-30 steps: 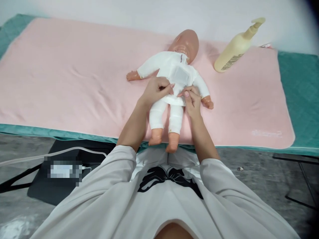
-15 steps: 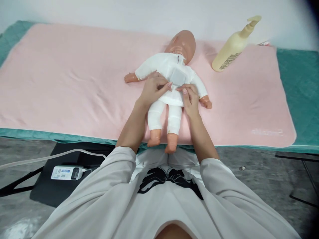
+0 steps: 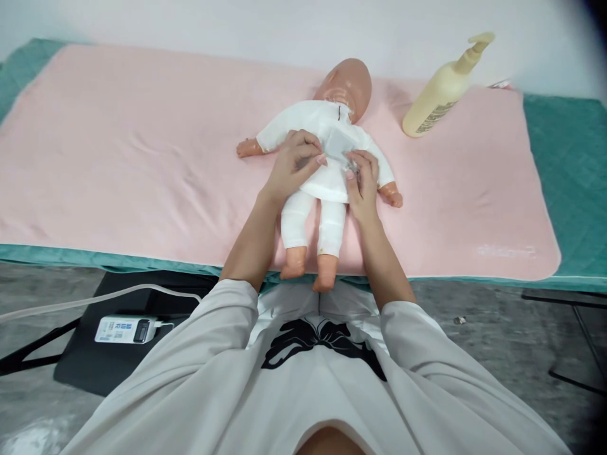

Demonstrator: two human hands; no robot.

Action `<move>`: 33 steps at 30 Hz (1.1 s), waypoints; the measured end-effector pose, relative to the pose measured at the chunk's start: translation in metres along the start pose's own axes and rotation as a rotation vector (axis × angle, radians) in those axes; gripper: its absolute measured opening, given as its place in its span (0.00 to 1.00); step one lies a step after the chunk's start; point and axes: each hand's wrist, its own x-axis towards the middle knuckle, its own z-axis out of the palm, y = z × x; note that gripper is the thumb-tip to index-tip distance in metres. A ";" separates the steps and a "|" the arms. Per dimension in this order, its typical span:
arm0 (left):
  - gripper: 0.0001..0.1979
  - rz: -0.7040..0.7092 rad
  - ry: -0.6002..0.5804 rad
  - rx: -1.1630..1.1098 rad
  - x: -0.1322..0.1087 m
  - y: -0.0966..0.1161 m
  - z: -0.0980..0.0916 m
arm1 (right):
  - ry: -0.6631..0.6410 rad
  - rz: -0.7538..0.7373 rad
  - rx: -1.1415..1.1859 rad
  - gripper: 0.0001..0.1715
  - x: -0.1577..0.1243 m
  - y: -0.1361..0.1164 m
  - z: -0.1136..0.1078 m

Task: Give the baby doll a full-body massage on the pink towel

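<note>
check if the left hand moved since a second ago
Yes. The left hand slid up the doll, away from its legs, toward the white patch.

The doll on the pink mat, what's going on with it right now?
A person in a white top is handling a baby doll in a white suit. It lies on a pink mat, feet toward them. The left hand and right hand both rest on its torso, fingers at the lower edge of a pale square patch. Whether they pinch it is unclear. A cream pump bottle stands at the mat's far right.
</note>
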 end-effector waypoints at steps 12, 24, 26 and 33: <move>0.23 -0.011 -0.049 0.052 0.000 -0.008 0.003 | -0.063 0.023 -0.033 0.21 0.001 0.009 0.001; 0.25 -0.012 0.194 -0.201 0.007 -0.007 0.002 | 0.026 -0.016 -0.030 0.23 0.031 0.018 0.002; 0.25 -0.034 0.217 -0.217 0.011 -0.010 0.001 | 0.025 -0.049 -0.056 0.25 0.039 0.020 0.004; 0.27 -0.038 0.020 -0.009 0.019 -0.019 0.005 | -0.007 0.015 -0.006 0.29 0.049 0.024 0.011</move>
